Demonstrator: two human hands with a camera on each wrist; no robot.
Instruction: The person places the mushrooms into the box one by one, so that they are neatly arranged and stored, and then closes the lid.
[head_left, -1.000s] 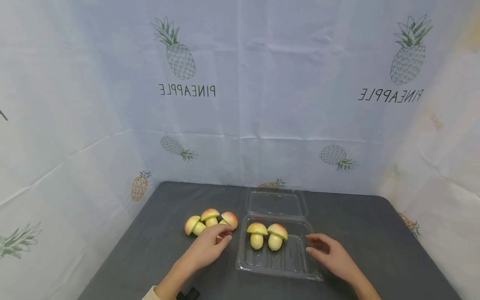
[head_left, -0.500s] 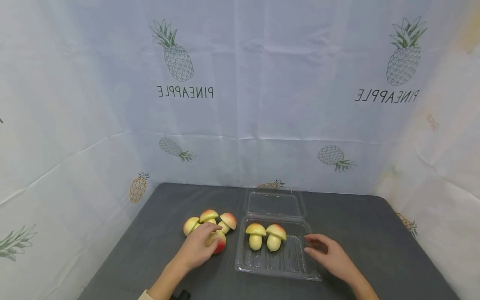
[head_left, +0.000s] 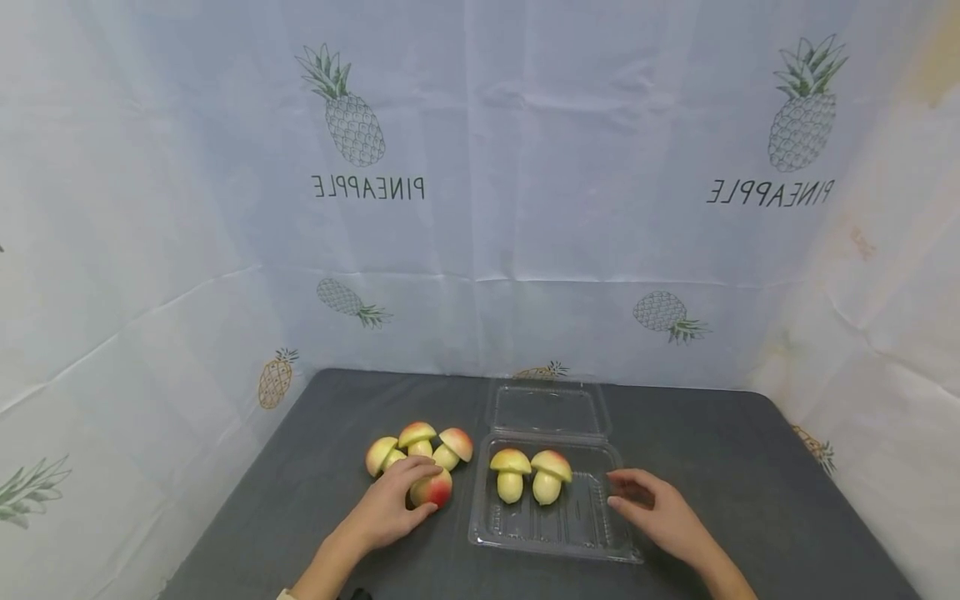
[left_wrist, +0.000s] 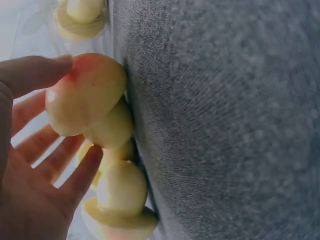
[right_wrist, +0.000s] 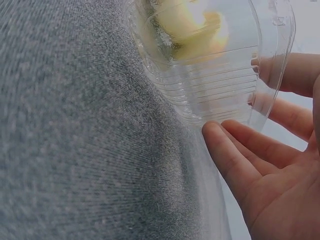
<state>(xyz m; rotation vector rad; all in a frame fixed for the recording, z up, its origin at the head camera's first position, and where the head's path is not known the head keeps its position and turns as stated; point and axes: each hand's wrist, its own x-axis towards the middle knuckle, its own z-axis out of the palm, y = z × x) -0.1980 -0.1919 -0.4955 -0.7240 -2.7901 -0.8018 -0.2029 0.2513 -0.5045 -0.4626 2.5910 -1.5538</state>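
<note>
My left hand holds a glossy yellow mushroom with a red-blushed cap, thumb on one side and fingers on the other. In the left wrist view the thumb presses the red part of its cap. Beyond it lie three similar mushrooms in a cluster. A clear plastic clamshell box is to the right, with two mushrooms side by side in its left half. Beside the box's right wall is my right hand, its fingers loosely bent; the fingertips appear to touch the plastic in the right wrist view.
The box's transparent lid lies folded back towards the rear of the dark grey table. Pale curtains printed with pineapples hang behind the table and on both sides. A small black object shows near the left forearm.
My left hand has moved back left and nearer, and its thumb and fingers have closed round the nearest mushroom, which now shows more fully. The right hand stays by the box.
</note>
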